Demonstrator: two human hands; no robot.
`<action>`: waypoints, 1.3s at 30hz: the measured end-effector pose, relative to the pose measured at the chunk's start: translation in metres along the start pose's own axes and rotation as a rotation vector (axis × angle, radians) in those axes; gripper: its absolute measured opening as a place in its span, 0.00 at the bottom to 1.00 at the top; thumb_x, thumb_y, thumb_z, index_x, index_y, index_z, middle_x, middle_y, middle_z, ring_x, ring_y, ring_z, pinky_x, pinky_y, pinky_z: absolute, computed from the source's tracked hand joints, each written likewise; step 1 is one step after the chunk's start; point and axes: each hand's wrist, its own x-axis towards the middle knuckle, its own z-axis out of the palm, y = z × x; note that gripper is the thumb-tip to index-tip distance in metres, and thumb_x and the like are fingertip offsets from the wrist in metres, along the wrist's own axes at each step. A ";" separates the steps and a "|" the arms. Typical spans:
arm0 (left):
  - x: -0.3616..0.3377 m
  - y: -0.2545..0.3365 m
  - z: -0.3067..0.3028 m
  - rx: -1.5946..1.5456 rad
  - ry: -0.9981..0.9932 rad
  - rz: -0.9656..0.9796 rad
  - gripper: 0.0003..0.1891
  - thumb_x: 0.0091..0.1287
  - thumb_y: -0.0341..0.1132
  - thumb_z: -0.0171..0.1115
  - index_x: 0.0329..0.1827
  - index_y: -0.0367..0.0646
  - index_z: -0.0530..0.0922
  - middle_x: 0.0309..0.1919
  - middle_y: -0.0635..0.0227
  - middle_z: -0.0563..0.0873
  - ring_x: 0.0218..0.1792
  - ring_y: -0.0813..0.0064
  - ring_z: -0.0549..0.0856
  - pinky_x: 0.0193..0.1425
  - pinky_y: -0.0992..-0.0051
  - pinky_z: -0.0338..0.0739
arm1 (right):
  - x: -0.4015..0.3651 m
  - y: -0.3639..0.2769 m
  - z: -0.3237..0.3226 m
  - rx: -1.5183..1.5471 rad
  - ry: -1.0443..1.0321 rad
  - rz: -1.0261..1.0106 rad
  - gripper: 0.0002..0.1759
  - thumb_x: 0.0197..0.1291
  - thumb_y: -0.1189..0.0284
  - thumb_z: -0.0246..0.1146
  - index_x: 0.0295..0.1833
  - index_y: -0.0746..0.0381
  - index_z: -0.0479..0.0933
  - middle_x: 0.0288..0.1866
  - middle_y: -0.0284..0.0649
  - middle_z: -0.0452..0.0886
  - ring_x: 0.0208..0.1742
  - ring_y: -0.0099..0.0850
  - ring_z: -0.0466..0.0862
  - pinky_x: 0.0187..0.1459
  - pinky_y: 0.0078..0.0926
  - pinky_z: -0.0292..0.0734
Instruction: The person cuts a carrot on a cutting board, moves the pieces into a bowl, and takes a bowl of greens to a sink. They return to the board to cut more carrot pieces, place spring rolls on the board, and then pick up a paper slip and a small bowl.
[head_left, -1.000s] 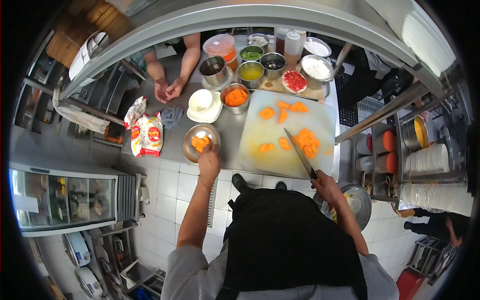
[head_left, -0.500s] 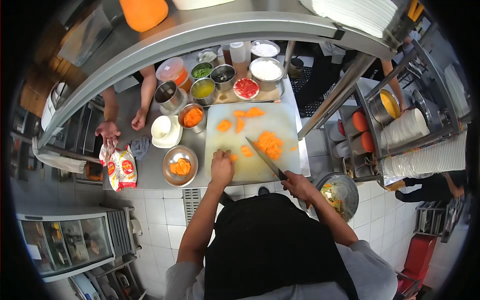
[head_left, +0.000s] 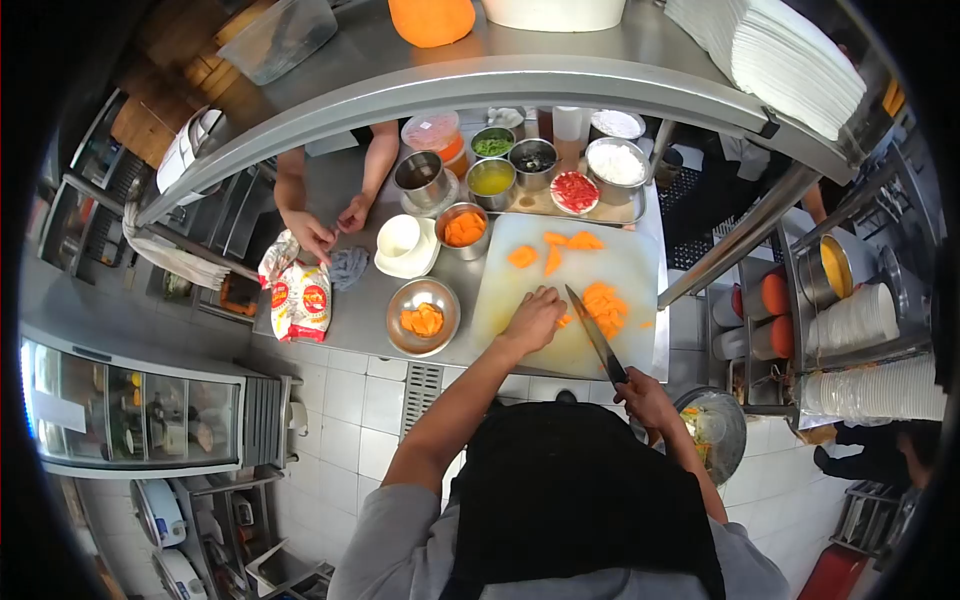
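My left hand [head_left: 533, 322] rests on the white cutting board [head_left: 510, 290], fingers bent down and together over a carrot piece [head_left: 563, 320] that peeks out beside the fingertips. My right hand [head_left: 645, 398] grips a kitchen knife [head_left: 597, 335] by its handle, at the board's near right edge. The blade points away from me and lies between my left hand and a pile of sliced carrot [head_left: 605, 305]. Larger carrot chunks [head_left: 575, 241] sit at the far side of the board. Left of it, a steel bowl [head_left: 423, 290] and a steel pot [head_left: 464, 230] hold more carrot.
Behind the board, a tray [head_left: 625, 210] carries a plate of red pieces [head_left: 575, 192] and a pot of white food [head_left: 616, 163]. A co-worker's hands [head_left: 335, 225] are above a printed bag [head_left: 300, 298] at left. A metal shelf [head_left: 440, 80] spans overhead. A bin [head_left: 715, 435] stands at right.
My view has swung left, shifting everything rightward. The knife has come down closer to the board's near edge, nearer the carrot by my left hand. The co-worker's hands have come together over the bag.
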 end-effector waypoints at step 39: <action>-0.062 0.003 -0.011 -0.088 0.296 -0.366 0.26 0.62 0.33 0.74 0.62 0.34 0.77 0.55 0.48 0.79 0.58 0.46 0.80 0.64 0.54 0.78 | -0.005 -0.027 0.033 -0.526 0.120 -0.282 0.16 0.74 0.69 0.58 0.60 0.67 0.71 0.42 0.61 0.86 0.47 0.62 0.86 0.50 0.59 0.79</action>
